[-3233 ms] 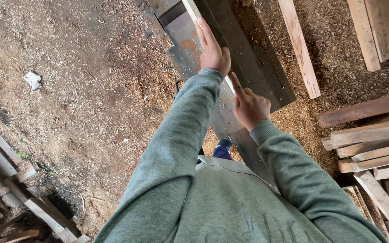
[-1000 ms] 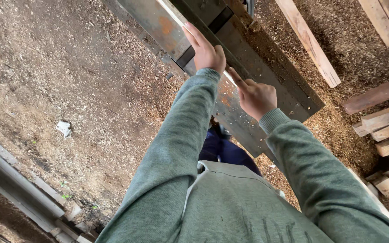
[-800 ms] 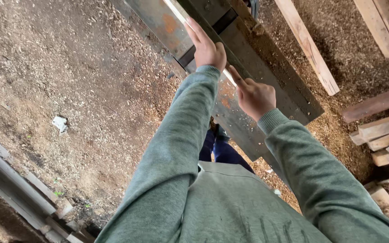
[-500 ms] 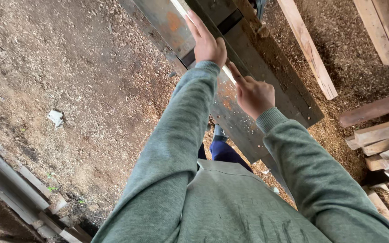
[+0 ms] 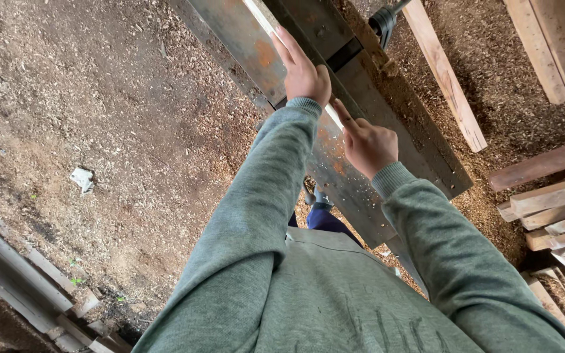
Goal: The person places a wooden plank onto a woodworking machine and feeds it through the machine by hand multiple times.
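A long, narrow pale wood strip (image 5: 261, 17) lies along the rusty metal bed (image 5: 243, 39) of a woodworking machine. My left hand (image 5: 303, 70) rests flat on the strip with its fingers stretched forward. Just behind it, my right hand (image 5: 369, 142) presses the strip's near end with the index finger extended. Both arms wear grey-green sleeves. The part of the strip under my hands is hidden.
A dark metal fence (image 5: 387, 117) runs along the machine's right side. Loose planks (image 5: 446, 78) and a stack of boards (image 5: 557, 202) lie on the sawdust at right. Bare sawdust-strewn ground (image 5: 99, 98) spreads to the left, with timber beams (image 5: 21, 274) at the lower left.
Both hands have stayed on the strip and slid slightly forward along the machine bed. The view has shifted a little.
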